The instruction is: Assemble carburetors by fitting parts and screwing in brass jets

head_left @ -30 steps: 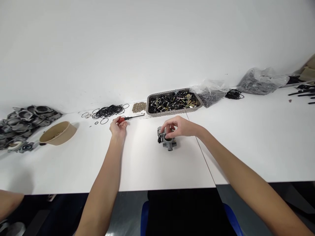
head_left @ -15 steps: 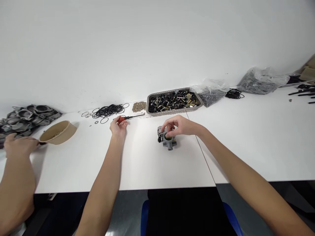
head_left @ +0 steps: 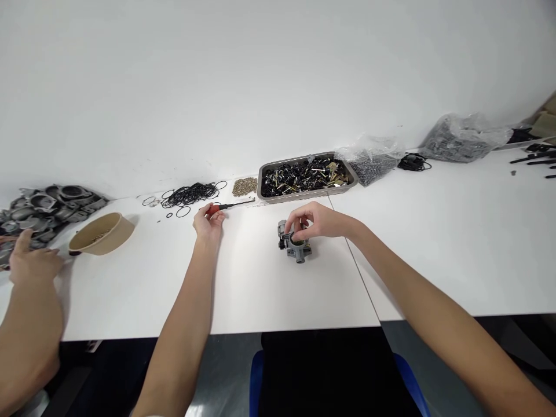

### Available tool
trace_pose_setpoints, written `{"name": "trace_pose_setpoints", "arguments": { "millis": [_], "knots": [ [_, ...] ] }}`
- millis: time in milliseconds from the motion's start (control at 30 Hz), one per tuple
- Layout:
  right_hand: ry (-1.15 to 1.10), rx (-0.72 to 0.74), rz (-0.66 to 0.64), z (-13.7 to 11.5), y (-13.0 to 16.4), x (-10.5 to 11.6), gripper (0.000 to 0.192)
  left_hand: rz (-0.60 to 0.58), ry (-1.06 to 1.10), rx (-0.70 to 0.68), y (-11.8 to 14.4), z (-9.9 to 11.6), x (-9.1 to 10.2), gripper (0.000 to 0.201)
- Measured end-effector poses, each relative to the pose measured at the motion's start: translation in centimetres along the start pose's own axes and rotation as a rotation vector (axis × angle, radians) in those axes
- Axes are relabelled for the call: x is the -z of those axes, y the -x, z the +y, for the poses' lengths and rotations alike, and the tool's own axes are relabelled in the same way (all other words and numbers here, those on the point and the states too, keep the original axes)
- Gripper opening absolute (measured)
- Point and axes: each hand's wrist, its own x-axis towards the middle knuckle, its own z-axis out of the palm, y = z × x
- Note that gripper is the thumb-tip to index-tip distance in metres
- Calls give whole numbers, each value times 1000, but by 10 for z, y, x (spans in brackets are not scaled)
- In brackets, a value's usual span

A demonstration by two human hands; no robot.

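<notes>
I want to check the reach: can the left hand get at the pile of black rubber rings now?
Probably yes. The left hand rests on the red-handled screwdriver, and the black rubber rings lie just behind it, with only bare table between.

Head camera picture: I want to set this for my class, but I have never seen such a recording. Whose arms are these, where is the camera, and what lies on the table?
The camera sits on a person's head and looks forward and down, so the two bare arms reaching in from below are that person's own. The left hand grips the red handle of a small screwdriver lying on the white table. The right hand rests its fingers on a grey metal part standing on the table. Behind lie a heap of black rubber rings, a metal tray of small parts and plastic bags. At far left, a co-worker's hand is beside a brown bowl and a pile of grey castings.
</notes>
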Motion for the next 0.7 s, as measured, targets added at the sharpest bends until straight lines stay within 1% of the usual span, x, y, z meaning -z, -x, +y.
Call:
{"name": "trace_pose_setpoints", "arguments": {
  "millis": [100,300,500,700],
  "knots": [
    [3,5,-3,3,-1,0,15,-3,-1,-5,1,0,0,8],
    [0,34,13,4,-1,1,20,9,0,13,2,2,-2,5],
    [-2,1,-19,1,-1,2,20,-1,-6,13,0,1,0,7],
    [11,-1,-31,4,-2,2,20,-14,-12,2,-2,3,1,6]
  ]
}}
